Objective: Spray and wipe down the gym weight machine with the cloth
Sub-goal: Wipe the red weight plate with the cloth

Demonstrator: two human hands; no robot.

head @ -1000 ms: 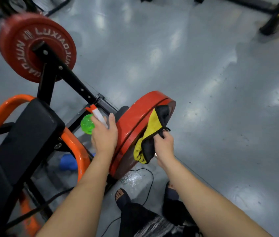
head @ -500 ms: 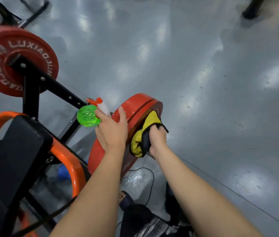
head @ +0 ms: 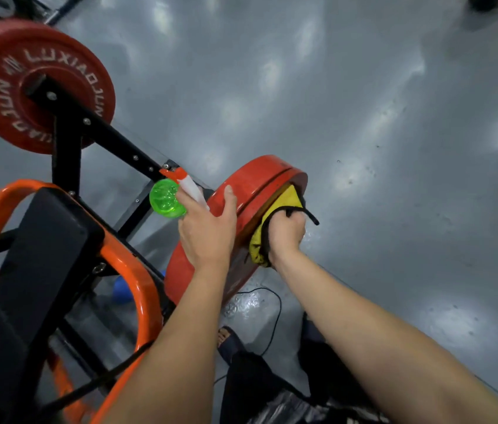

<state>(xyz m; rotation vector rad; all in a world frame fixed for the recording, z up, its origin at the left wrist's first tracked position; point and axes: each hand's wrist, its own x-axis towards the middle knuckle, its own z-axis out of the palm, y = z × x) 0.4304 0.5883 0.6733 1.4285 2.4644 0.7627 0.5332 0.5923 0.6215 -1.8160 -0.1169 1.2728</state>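
One spray bottle (head: 166,201), nozzle pointing left, in left hand (head: 208,237).

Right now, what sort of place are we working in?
Most likely a gym: a red weight plate on a black bar, an orange frame with a black pad, glossy grey floor.

Cloth (head: 276,206) on right face of plate (head: 253,179); bottle (head: 165,203) left (perhaps touching).
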